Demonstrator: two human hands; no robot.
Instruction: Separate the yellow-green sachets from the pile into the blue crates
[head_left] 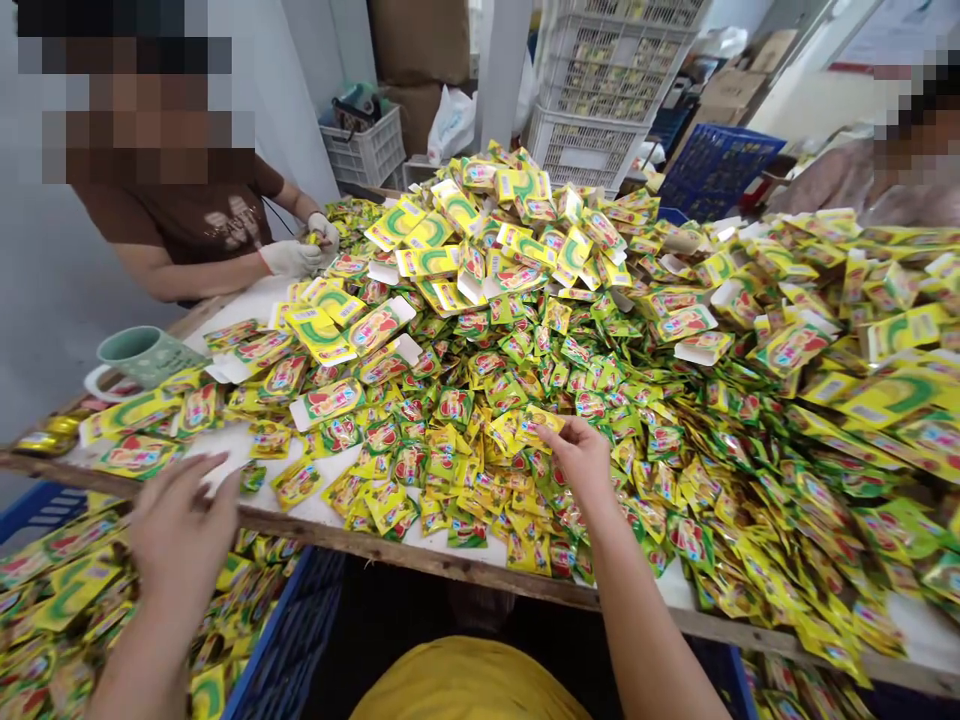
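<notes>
My right hand (pixel 583 458) reaches into the heap and pinches a small yellow sachet (pixel 536 420) between thumb and fingertips. Around it lie many yellow and green sachets (pixel 457 465) with red fruit pictures. My left hand (pixel 184 525), slightly blurred, hovers over the table's front edge at the left. Its fingers are apart and a little curled, with nothing visible in them. A green sachet (pixel 253 478) lies just beyond its thumb, and a yellow sachet (pixel 297 484) is further right. Small yellow cartons (pixel 330 402), some with open white flaps, lie on and behind the sachets.
A green mug (pixel 146 357) stands at the table's left end. Below, a blue crate (pixel 259 640) contains cartons. A gloved co-worker's hand (pixel 291 258) works at the far left; another person sits at the right. White crates (pixel 592 80) are stacked behind, beside a blue crate (pixel 712 170).
</notes>
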